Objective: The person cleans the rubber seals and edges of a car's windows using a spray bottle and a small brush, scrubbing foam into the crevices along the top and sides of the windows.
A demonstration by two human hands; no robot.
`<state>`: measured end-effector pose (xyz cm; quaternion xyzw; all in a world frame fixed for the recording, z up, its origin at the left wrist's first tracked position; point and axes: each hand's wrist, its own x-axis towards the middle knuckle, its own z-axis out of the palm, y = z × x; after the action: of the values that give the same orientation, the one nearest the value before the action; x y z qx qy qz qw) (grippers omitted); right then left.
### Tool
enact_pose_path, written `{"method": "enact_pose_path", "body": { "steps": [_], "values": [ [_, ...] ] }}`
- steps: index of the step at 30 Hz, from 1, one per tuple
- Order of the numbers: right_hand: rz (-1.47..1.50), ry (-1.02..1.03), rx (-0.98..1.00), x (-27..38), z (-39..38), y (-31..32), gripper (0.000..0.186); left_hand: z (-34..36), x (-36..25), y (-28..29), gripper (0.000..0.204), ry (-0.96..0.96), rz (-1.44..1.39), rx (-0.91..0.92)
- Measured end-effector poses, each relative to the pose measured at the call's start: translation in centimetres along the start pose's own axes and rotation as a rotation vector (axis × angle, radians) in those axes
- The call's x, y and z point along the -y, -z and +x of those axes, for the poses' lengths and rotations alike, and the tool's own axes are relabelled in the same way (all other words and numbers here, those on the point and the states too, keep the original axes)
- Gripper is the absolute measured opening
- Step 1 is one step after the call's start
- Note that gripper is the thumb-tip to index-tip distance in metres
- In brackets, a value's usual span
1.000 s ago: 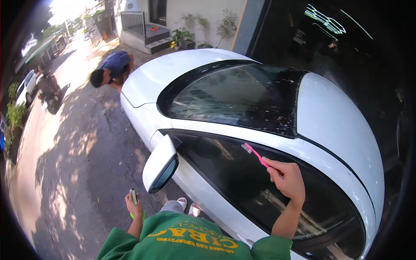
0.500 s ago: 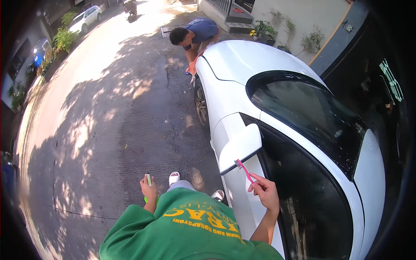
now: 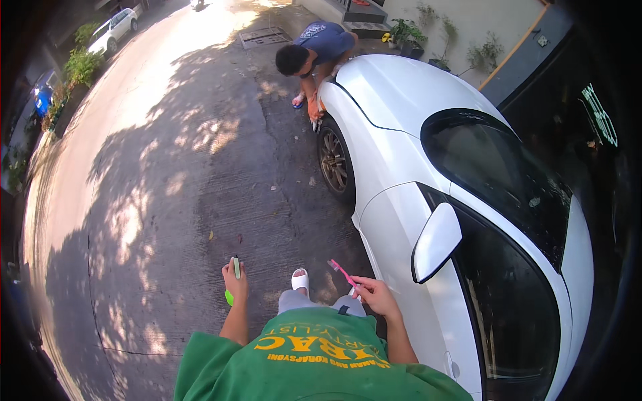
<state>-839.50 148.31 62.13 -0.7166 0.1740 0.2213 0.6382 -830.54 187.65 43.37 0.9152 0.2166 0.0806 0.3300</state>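
Note:
My right hand [image 3: 378, 297] is closed round the handle of a pink toothbrush [image 3: 344, 273], its bristle end pointing up and to the left. The brush is held over the pavement, apart from the white car [image 3: 394, 220]. The car's side mirror [image 3: 436, 243] is to the right of this hand. On the left, my left hand [image 3: 235, 283] is wrapped round what looks like a green spray bottle [image 3: 229, 298]. Its pale head [image 3: 237, 267] sticks out above my fingers, and the bright green body shows below; the middle is hidden by the hand.
Another person [image 3: 322, 48] bends at the car's front wheel [image 3: 334, 160], hands near the tyre. Potted plants [image 3: 406, 37] stand by the wall beyond the bonnet. A drain grate [image 3: 262, 37] lies in the pavement. A second white car [image 3: 115, 31] is parked far left.
My right hand has moved the toothbrush away from the side mirror, left and down. The view has shifted, so the car sits further right. My left hand still grips the green bottle.

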Motion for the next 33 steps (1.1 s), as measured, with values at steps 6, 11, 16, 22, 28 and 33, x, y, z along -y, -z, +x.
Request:
{"method": "enact_pose_path", "body": {
  "steps": [6, 11, 16, 22, 28, 33],
  "values": [
    [0.03, 0.073, -0.222, 0.5, -2.3, -1.1, 0.037, 1.9, -0.8, -3.4, 0.04, -0.104, -0.126, 0.054],
    [0.032, 0.181, -0.516, -4.4, -8.8, -1.4, 0.035, -1.2, 0.8, -5.9, 0.041, -0.233, -0.048, 0.343],
    [0.236, 0.109, -0.89, -13.8, -20.7, -6.5, 0.035, -6.6, -1.6, -7.0, 0.042, -0.554, -0.013, 0.519],
    [0.565, -0.039, -1.096, -25.7, -31.6, -19.1, 0.032, -15.3, -5.8, -4.2, 0.043, -0.82, -0.066, 0.662],
    [0.676, 0.1, -1.409, -33.1, -43.5, -23.1, 0.036, -23.8, -5.2, -2.3, 0.043, -1.013, 0.046, 0.813],
    [0.495, 0.227, -1.784, -37.7, -59.0, -14.8, 0.038, -32.8, -6.4, 0.6, 0.04, -1.213, 0.39, 0.94]
  ]
}}
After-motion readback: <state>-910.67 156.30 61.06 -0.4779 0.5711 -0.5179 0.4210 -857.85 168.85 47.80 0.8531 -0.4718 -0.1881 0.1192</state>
